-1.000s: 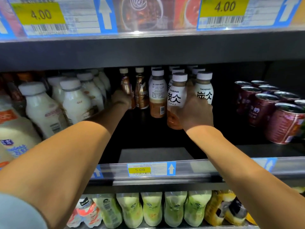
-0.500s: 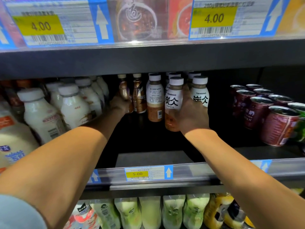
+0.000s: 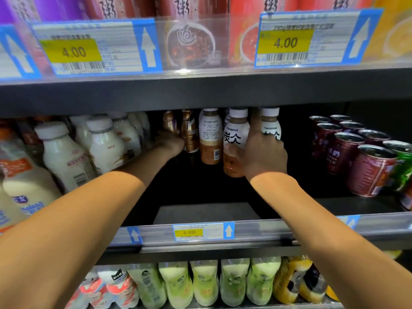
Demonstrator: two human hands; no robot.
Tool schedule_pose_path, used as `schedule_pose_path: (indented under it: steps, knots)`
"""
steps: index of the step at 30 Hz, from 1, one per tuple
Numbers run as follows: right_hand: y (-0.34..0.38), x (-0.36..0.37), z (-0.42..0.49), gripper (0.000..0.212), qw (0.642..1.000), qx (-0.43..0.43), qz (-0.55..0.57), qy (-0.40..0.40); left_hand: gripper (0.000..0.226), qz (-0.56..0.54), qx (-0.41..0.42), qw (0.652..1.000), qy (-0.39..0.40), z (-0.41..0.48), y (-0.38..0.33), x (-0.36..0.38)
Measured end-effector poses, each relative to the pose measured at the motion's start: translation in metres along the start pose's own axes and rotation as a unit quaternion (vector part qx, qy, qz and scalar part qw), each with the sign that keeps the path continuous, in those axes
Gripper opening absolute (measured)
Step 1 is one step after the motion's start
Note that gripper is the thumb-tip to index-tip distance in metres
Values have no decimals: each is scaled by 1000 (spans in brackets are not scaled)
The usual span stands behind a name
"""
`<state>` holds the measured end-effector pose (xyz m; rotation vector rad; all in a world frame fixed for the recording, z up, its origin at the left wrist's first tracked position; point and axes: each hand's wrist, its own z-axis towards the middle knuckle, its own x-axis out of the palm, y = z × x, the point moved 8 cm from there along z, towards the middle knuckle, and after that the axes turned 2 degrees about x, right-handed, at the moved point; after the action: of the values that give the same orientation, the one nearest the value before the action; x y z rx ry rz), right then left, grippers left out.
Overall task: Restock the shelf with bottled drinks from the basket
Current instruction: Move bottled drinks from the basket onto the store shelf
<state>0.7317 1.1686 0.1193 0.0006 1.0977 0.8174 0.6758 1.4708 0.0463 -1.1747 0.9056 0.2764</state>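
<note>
Placing a white-capped bottle (image 3: 236, 141) of brown drink at the front of its row, near the middle of the shelf (image 3: 207, 214) and well back from the front edge. The right hand (image 3: 265, 155) grips the bottle's lower half from the right, fingers curled round it. Whether the base rests on the shelf or hangs just above it cannot be told in the shadow. Close beside it stand a back-labelled bottle (image 3: 210, 134) on the left and a twin bottle (image 3: 270, 127) on the right. The left hand (image 3: 170, 142) reaches to the slim brown bottles (image 3: 189, 132) just left of that row; its fingers are hidden behind the hand, so their hold cannot be told. White milk bottles (image 3: 64, 157) fill the left end of the shelf and red cans (image 3: 370, 170) the right end. A price tag (image 3: 189, 232) sits on the front edge. The basket is out of view. Judged step: seating one bottle in line. The next move calls for standing it upright with the label forward, letting go without knocking its neighbours, then going to the basket for another.
</note>
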Motion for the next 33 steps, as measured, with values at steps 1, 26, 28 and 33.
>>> schedule_pose_path:
  steps: [1,26,28,33]
  knots:
    - [2,-9,-2,72,1000,-2,-20,-11,67,15,31,999,21,-27,-18,-7]
    - [-218,-168,-254,39,920,218,-323,24,40,163,657,721,149,-500,-187,92]
    - [-267,-184,-284,37,900,269,-341,38,38,152,690,681,190,-542,-206,129]
    - [-388,-227,-335,35,865,357,-352,1,37,167,746,600,235,-633,-262,237]
